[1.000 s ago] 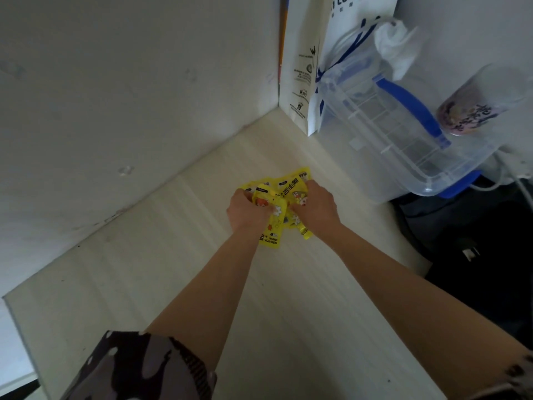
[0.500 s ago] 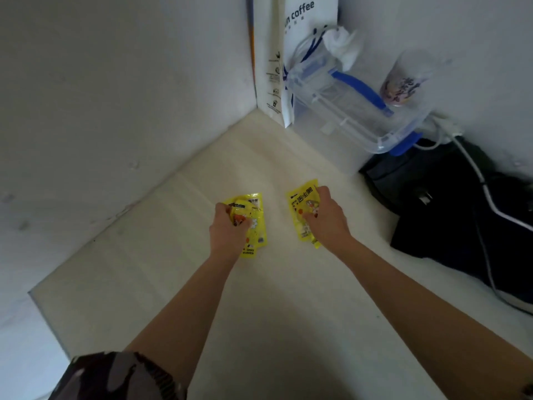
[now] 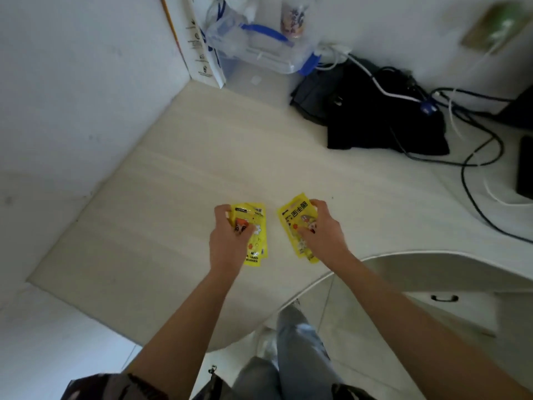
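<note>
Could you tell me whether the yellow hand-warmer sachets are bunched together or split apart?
Split: the left hand grips overlapping yellow sachets, the right hand holds a separate yellow sachet, pale wooden desk showing between them.

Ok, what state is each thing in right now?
Left hand, grips a small stack of packets.
Left packets, held, slightly fanned, printed side up, low over the desk.
Right hand, pinches one packet.
Right packet, held, printed side up, apart from the left ones.
Paper bag, upright in the corner.
Box, blurred; lid seems on.
Black cloth, crumpled by the wall.
</note>
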`<state>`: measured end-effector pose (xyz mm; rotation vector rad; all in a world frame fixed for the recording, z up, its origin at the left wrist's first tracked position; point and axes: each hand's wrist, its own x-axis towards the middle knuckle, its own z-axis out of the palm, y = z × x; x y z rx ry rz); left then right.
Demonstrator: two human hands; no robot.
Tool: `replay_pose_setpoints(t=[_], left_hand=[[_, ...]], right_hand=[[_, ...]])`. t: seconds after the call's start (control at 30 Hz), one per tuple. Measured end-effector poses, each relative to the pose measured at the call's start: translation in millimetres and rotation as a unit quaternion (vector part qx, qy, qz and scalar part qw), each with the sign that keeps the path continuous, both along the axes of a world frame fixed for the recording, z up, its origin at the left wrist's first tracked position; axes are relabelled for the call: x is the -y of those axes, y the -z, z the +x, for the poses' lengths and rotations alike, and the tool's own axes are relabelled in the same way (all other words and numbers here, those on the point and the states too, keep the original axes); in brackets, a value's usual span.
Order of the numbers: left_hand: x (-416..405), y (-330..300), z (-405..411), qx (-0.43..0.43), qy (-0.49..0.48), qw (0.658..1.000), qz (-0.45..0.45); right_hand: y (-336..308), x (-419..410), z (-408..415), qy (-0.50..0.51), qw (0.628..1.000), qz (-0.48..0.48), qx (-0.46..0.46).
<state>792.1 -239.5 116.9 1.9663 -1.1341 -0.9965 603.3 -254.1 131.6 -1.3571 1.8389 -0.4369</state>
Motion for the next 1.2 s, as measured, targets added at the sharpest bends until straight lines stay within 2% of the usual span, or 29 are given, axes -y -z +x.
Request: replay_pose_setpoints(t=[0.23,0.47,0.67,0.97,1.2], left_hand=[[-58,-6,-50,0.018,0.108,0.994,-0.029],[-109,-6,-128,0.0,0.194,0.98,-0.039],[-162,3,-205,0.008,0.27,0.963,-0.019],[-275,11,-348,0.015,0.315,0.949,-0.002],[-316,12,-442,-0.002,0.333,0.942,0.029]], right_hand=[[-7,-101,-50,0.072,0.997,0.001,-0.02],[-4,-185,-119,0.179,0.984,0.003,-0.015],[0,-264,-192,0.246,0.969,0.022,-0.014],[8,-391,-320,0.298,0.954,0.024,-0.02],[10,-445,-404,0.334,0.942,0.028,-0.03]])
